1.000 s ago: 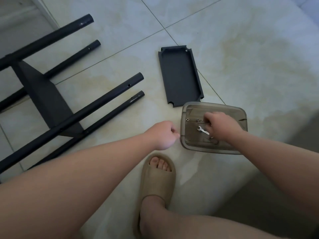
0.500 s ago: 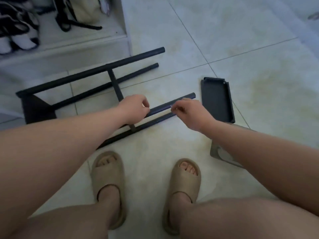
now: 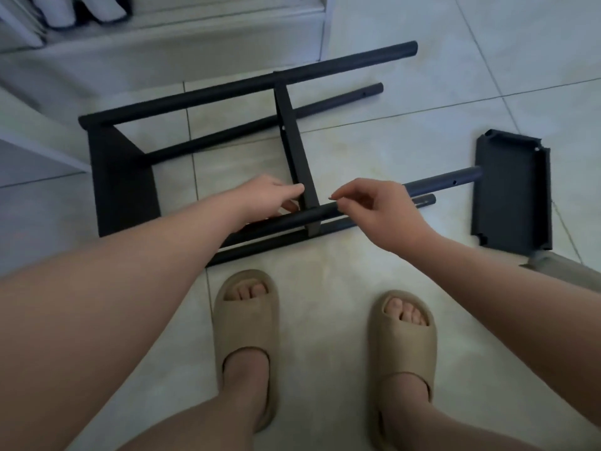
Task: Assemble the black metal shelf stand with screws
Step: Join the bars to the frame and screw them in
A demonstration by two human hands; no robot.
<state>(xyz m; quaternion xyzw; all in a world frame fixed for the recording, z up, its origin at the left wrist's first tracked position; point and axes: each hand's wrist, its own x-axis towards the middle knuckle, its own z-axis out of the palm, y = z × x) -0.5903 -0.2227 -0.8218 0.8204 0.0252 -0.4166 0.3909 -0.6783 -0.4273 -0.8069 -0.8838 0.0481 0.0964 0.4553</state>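
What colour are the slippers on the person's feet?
Beige, plain with no pattern: the left slipper and the right slipper, seen in the head view.

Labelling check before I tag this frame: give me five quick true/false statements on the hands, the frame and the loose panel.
1. The black metal tube frame lies on its side on the tiled floor. True.
2. The loose black metal shelf panel lies left of the frame. False: it lies to the right.
3. The left hand is at the frame's middle crosspiece. True.
4. The right hand grips a wrench. False: its fingers pinch something too small to identify.
5. The person is barefoot. False: both feet wear beige slide sandals.
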